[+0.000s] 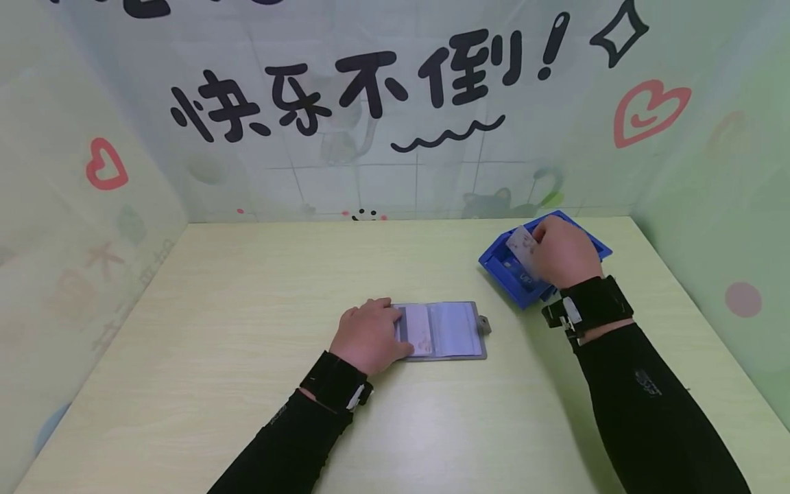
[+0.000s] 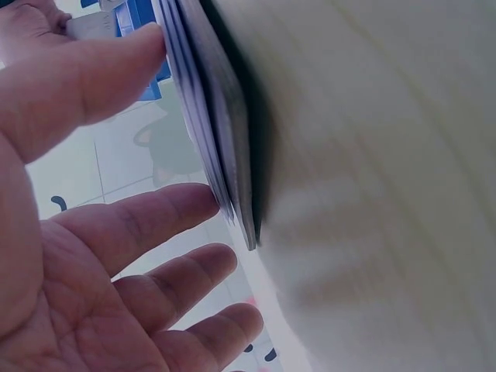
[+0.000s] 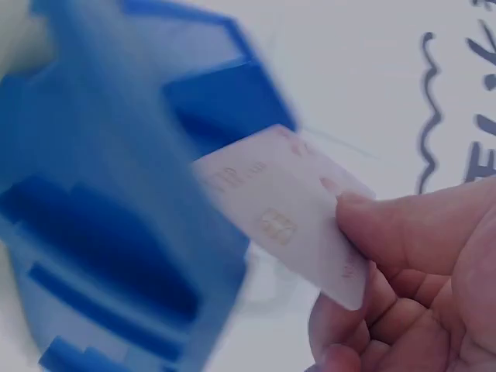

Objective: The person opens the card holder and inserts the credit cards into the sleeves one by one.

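Observation:
An open card holder (image 1: 455, 331) with clear sleeves and a snap tab lies flat on the table, a pale card (image 1: 419, 329) in its left sleeve. My left hand (image 1: 369, 336) rests at its left edge, the thumb on the sleeves and the fingers extended along the side; the left wrist view shows the index fingertip touching the page edges (image 2: 203, 128). Over the blue tray (image 1: 501, 273) at the back right, my right hand (image 1: 564, 252) pinches a whitish chip card (image 3: 271, 209) between thumb and curled fingers. The card is tilted, its lettering reading VIP.
A blue card (image 1: 518, 269) lies inside the tray, partly hidden by the right hand. The pale wooden table (image 1: 247, 295) is bounded by printed cloth walls (image 1: 382, 185) at the back and both sides.

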Action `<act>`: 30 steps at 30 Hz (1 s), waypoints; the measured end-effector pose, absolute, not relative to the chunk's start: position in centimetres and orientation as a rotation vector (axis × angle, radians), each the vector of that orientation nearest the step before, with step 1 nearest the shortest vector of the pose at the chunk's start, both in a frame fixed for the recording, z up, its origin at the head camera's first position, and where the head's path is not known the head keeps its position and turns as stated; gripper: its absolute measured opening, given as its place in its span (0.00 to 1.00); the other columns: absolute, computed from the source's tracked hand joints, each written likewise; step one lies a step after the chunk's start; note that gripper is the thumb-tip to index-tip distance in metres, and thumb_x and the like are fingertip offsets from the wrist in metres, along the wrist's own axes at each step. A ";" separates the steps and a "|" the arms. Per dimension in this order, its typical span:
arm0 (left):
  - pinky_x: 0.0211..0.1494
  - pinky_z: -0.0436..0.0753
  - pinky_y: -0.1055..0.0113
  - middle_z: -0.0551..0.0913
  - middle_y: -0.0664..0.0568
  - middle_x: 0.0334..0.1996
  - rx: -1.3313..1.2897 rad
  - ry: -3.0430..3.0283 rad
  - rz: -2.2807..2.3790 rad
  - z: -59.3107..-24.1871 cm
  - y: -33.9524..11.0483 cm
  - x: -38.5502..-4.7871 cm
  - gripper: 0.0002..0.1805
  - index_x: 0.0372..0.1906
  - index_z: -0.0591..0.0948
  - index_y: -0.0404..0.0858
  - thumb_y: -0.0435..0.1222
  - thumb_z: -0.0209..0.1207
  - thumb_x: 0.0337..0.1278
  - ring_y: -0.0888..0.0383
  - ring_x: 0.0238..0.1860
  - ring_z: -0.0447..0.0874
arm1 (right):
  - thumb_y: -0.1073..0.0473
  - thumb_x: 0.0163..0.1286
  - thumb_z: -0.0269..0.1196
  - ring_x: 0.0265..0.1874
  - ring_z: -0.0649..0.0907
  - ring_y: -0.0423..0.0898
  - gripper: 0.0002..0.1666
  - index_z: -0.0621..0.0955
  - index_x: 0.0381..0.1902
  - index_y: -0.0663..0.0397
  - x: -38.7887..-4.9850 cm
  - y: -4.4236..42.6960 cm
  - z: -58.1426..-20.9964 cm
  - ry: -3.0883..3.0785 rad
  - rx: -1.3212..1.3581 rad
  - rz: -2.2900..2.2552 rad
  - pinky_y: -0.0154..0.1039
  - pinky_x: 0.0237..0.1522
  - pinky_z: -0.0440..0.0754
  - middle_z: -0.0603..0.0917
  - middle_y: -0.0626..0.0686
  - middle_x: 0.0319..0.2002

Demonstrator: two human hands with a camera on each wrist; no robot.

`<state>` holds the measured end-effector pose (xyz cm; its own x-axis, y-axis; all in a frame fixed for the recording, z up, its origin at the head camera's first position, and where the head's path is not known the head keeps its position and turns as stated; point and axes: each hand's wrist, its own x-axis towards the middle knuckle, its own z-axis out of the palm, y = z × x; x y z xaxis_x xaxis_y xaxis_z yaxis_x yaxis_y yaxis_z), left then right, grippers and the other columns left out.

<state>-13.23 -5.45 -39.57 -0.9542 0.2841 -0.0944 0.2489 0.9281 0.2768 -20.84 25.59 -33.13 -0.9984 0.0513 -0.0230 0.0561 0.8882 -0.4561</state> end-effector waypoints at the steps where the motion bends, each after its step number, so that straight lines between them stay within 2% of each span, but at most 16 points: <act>1: 0.70 0.76 0.41 0.79 0.43 0.70 0.408 2.953 0.398 -39.6 -5.5 -13.2 0.30 0.63 0.86 0.41 0.51 0.73 0.58 0.44 0.71 0.76 | 0.61 0.80 0.53 0.46 0.81 0.65 0.18 0.77 0.59 0.69 -20.5 25.4 -33.0 3.052 0.095 -0.775 0.57 0.42 0.83 0.81 0.71 0.52; 8: 0.68 0.77 0.41 0.80 0.43 0.70 0.397 2.944 0.400 -39.4 -5.4 -13.2 0.30 0.64 0.85 0.42 0.52 0.72 0.60 0.45 0.69 0.79 | 0.57 0.82 0.56 0.41 0.82 0.58 0.26 0.71 0.74 0.56 -18.3 22.9 -33.0 2.995 0.035 -1.001 0.43 0.31 0.80 0.82 0.63 0.50; 13: 0.65 0.79 0.41 0.80 0.44 0.70 0.393 2.940 0.398 -39.5 -5.4 -13.2 0.31 0.64 0.85 0.42 0.51 0.72 0.60 0.45 0.65 0.82 | 0.59 0.81 0.58 0.41 0.80 0.54 0.25 0.75 0.73 0.56 -17.1 20.5 -34.9 2.837 -0.076 -1.088 0.38 0.31 0.77 0.82 0.61 0.50; 19: 0.67 0.78 0.41 0.79 0.44 0.71 0.367 2.926 0.393 -39.5 -5.3 -13.3 0.33 0.67 0.83 0.42 0.52 0.72 0.60 0.45 0.67 0.81 | 0.61 0.79 0.60 0.29 0.77 0.49 0.22 0.79 0.68 0.57 -16.2 18.2 -37.6 2.712 -0.141 -1.145 0.35 0.23 0.69 0.81 0.59 0.44; 30: 0.67 0.78 0.41 0.78 0.44 0.71 0.351 2.913 0.367 -39.5 -5.2 -13.3 0.34 0.68 0.82 0.42 0.54 0.72 0.60 0.44 0.67 0.80 | 0.61 0.79 0.61 0.41 0.80 0.51 0.21 0.81 0.67 0.57 -15.6 16.7 -39.5 2.688 -0.154 -1.128 0.35 0.31 0.75 0.82 0.57 0.47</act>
